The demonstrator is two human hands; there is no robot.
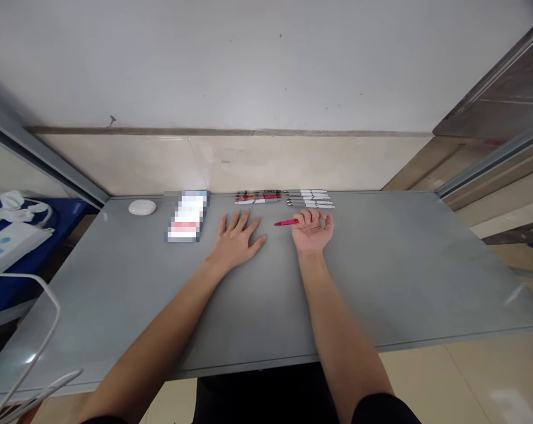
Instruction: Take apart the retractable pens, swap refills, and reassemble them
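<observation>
The right hand (313,229) lies palm-up, its grip curled closed around a slim red plastic pen (286,222). The pen's long axis points left toward the left hand (237,238), which rests flat and empty on the grey surface (403,265). Just beyond lie white pens (309,198) and red-and-dark pens (258,196).

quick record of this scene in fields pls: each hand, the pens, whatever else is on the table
left hand: flat, palm down on the table, holding nothing
right hand: palm up, fingers curled round a red pen that sticks out toward the left hand
far edge: group of red and dark pens, beside it a group of white pens
also on table: white oval object, blurred-out flat item
off table, left: white power strip
</observation>
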